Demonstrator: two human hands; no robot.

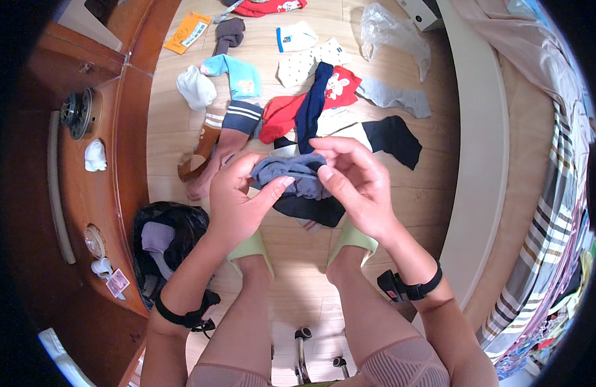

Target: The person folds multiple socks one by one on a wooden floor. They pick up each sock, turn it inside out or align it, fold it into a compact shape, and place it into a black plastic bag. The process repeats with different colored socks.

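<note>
Between my hands, above the floor, is a bunched grey-blue sock (290, 173). My left hand (236, 197) grips its left side, thumb pressed on the front. On the right side, my right hand (359, 187) pinches the fabric between thumb and curled fingers. Directly beyond lie a navy sock (313, 103), a red sock with a white rabbit (285, 116) and a black-and-white sock (391, 138). A black sock (311, 209) lies partly hidden below the held one. Left of these are a pink sock with a navy striped cuff (232, 138) and a brown sock (198, 155).
Farther off are a light blue sock (243, 74), a white balled sock (196, 87), an orange packet (187, 33) and a clear plastic bag (391, 40). A black bag (172, 216) holding cloth stands left of my feet. A bed (536, 155) borders the right, wooden furniture (104, 200) the left.
</note>
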